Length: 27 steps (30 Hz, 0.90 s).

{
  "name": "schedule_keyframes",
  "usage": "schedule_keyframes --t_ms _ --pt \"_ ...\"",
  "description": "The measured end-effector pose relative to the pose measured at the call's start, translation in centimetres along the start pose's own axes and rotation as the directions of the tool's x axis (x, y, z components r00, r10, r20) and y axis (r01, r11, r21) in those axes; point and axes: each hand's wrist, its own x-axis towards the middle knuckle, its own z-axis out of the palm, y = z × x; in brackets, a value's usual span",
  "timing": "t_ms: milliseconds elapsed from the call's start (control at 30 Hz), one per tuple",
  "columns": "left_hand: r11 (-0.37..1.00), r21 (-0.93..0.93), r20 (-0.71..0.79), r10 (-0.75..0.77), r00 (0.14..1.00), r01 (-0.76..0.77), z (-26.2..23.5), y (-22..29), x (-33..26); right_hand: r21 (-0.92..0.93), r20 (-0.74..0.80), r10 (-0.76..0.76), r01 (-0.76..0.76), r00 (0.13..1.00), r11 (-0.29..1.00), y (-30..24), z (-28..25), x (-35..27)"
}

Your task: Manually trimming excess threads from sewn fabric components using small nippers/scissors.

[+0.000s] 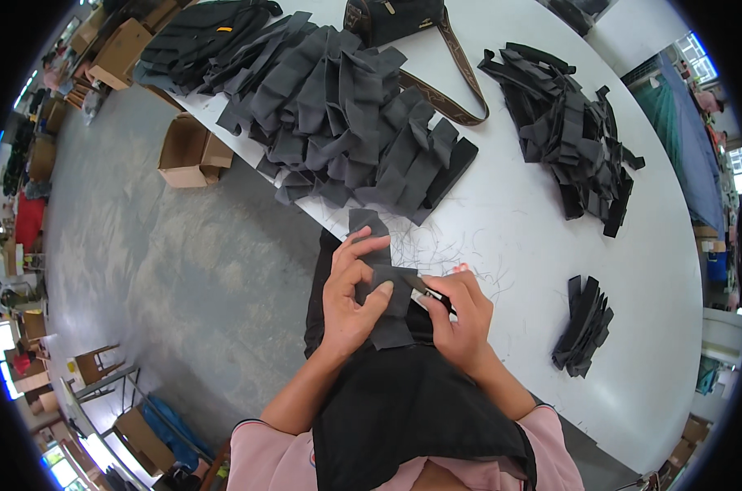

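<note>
A dark grey fabric piece (394, 329) hangs over the table's front edge, close to my body. My left hand (350, 299) pinches it between thumb and fingers, with some fingers raised. At the piece's right edge, my right hand (462, 317) is closed around a small pair of thread snips (426, 293); the blades touch or nearly touch the cloth, and the fingers hide most of the tool. Just beyond my hands lies a large heap of similar grey fabric pieces (330, 114). Loose thread ends (469, 270) are scattered on the tabletop to the right.
The white table (502, 344) holds a second heap of dark pieces (563, 131) at far right and a small bundle (582, 327) nearer. A black bag (391, 20) with a patterned strap and a black backpack (207, 41) lie at the back. An open cardboard box (191, 151) sits left.
</note>
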Motion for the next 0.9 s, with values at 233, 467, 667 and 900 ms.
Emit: schedule_keyframes --t_ms 233,467,667,900 --pt "0.982 0.165 0.004 0.094 0.996 -0.093 0.01 0.29 0.15 -0.041 0.018 -0.078 0.079 0.997 0.996 -0.78 0.02 0.87" --pt "0.974 0.189 0.045 0.12 0.992 -0.127 0.06 0.34 0.13 -0.019 0.107 -0.03 0.032 0.994 0.999 -0.37 0.19 0.98" --pt "0.962 0.233 0.046 0.137 0.989 -0.144 0.14 0.28 0.04 -0.054 0.099 -0.073 0.079 0.992 0.995 -0.23 0.31 0.78" --pt "0.978 0.182 0.044 0.098 0.994 -0.105 -0.15 -0.27 -0.01 0.02 -0.001 0.06 -0.06 0.998 0.998 -0.24 -0.09 0.25"
